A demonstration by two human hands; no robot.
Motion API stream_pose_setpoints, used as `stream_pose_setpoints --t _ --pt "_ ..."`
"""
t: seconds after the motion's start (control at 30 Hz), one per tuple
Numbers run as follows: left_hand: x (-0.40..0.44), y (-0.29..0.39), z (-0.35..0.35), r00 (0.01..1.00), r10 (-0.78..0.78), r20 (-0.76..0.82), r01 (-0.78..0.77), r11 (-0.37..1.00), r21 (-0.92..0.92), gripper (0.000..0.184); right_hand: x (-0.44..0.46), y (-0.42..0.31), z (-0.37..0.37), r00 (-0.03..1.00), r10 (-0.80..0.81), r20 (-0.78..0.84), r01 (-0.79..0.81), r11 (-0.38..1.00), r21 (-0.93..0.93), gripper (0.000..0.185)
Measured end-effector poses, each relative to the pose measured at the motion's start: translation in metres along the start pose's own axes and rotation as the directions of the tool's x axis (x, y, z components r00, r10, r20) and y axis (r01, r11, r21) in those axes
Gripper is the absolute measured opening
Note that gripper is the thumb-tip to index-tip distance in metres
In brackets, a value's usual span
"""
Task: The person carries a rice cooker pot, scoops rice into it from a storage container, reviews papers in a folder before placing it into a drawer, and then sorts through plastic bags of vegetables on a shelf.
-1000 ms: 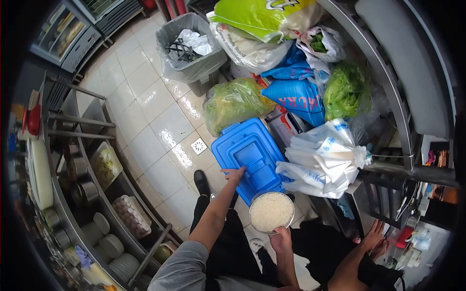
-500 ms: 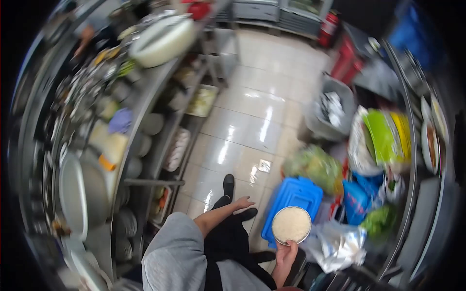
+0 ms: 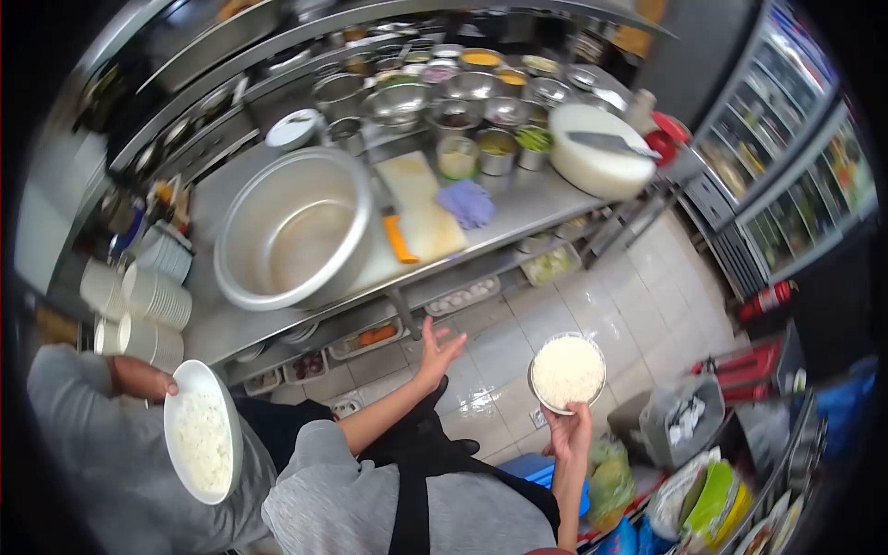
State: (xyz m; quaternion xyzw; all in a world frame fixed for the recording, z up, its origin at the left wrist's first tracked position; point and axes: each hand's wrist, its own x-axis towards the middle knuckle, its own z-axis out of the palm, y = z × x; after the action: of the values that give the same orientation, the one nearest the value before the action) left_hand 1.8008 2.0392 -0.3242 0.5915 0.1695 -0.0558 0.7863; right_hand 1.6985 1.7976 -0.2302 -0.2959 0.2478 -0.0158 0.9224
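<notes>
My right hand (image 3: 568, 429) grips the rim of a round bowl filled with uncooked-looking white rice (image 3: 568, 372), held out over the floor. My left hand (image 3: 439, 353) is empty, its fingers spread, in front of the steel counter (image 3: 444, 264). Nearest to it on the counter are an orange-handled knife (image 3: 399, 239), lying on a cutting board (image 3: 416, 190), and a crumpled purple cloth (image 3: 466, 203). A large metal pot (image 3: 294, 231) stands farther left, with only a little residue visible inside.
At the left, another person's hand (image 3: 159, 381) holds a white oval dish of rice (image 3: 202, 433). Stacked white bowls (image 3: 153, 301) sit at the counter's left end. A thick round chopping block with a cleaver (image 3: 601, 153) is at the right. Bins and bags (image 3: 698, 499) crowd the lower right.
My view has swung left to face the counter. The other person with the rice dish has come into view. My right hand still holds the bowl; my left fingers are spread wider.
</notes>
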Motion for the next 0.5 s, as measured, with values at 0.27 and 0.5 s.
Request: stream_pose_setpoints --t 0.27,0.5 --pt "-0.012 0.125 -0.083 0.783 0.049 -0.620 -0.336 0.872 -0.356 0.100 0.113 0.027 0.218 0.891 0.306 0.336 -0.186 0.919 -0.347 0.045" --pt "-0.005 0.165 -0.220 0.345 0.229 -0.910 -0.592 0.805 -0.021 0.076 0.165 0.135 0.390 0.797 0.236 0.556 0.211 0.754 -0.622 0.068"
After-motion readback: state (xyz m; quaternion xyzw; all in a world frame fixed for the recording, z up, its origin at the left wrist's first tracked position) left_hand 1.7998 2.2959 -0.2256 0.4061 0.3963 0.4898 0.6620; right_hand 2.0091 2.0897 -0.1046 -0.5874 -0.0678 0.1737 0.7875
